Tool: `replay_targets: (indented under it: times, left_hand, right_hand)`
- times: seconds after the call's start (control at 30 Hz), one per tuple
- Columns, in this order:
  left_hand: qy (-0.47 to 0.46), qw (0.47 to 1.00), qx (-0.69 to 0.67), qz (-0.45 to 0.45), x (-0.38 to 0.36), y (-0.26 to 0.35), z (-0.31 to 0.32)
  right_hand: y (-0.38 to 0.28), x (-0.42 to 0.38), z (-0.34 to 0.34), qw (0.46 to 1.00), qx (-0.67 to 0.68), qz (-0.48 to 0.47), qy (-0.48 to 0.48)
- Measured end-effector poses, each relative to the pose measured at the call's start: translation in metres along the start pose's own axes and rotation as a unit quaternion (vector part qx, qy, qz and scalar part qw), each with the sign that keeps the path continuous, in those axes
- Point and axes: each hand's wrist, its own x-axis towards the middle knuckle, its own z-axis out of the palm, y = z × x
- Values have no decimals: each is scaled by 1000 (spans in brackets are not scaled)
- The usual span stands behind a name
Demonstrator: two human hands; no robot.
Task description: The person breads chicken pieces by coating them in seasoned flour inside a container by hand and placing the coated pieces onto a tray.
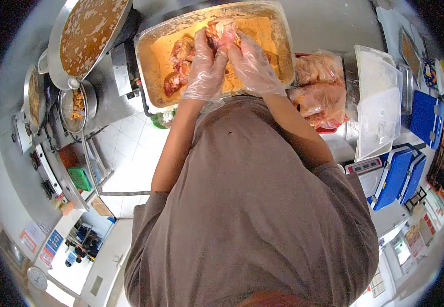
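Both my hands wear clear plastic gloves over a large tub (148,97) lined with orange-yellow powder. My left hand (205,66) and my right hand (250,61) meet around a piece of raw chicken (224,31) near the tub's far side, their fingers wrapped on it from both sides. Under the hands part of the piece is hidden. To the left of my left hand, more raw chicken pieces (177,71) lie on the powder, reddish and partly coated.
Right of the tub, a red tray (327,130) holds raw chicken in clear plastic. White lids (378,107) stand beyond it. At the upper left is a big pot (91,36) of brown liquid with pale flecks; below it, a strainer (73,110) holds fried bits.
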Motion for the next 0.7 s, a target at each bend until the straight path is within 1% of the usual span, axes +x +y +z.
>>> replay_targets:
  times: [0.03, 0.07, 0.1, 0.17, 0.27, 0.37, 0.4, 0.43, 0.47, 0.5, 0.57, 0.67, 0.7]
  left_hand:
    - [-3, 1000, 13, 22, 2, -1, 3]
    - [-6, 999, 27, 45, 3, -2, 5]
    - [-27, 999, 34, 25, 1, 0, -14]
    - [-75, 997, 17, -16, -2, 9, -15]
    - [-120, 989, -34, -77, -5, 23, -23]
    - [-127, 989, -15, -69, -9, 25, -25]
    - [-121, 991, 10, -51, -10, 24, -25]
    - [-115, 992, 34, -33, -10, 20, -24]
    - [-116, 992, 43, -29, -10, 20, -23]
    - [-117, 992, 52, -25, -9, 19, -21]
    - [-132, 989, 40, -47, -9, 21, -19]
    - [-98, 994, 44, 28, -9, 24, -19]
    - [-100, 993, 49, 40, -9, 24, -19]
  right_hand:
    - [4, -3, 0, 999, -22, -23, 16]
    - [2, -2, 3, 996, -45, -65, 30]
    - [-3, 0, 5, 991, -68, -106, 46]
    - [-7, 0, -14, 963, -143, -221, 55]
    - [0, -2, -18, 966, -123, -227, 6]
    - [-1, -3, -16, 970, -102, -218, 38]
    - [-13, 2, -22, 995, -12, -95, 17]
    - [-33, 11, -32, 996, 79, 31, -5]
    - [-45, 16, -38, 973, 168, 156, -27]
    - [-45, 16, -37, 970, 186, 153, -15]
    - [-44, 18, -35, 963, 224, 147, 8]
    - [-24, 17, -16, 965, 241, 92, 49]
    - [-28, 17, -16, 964, 239, 102, 59]
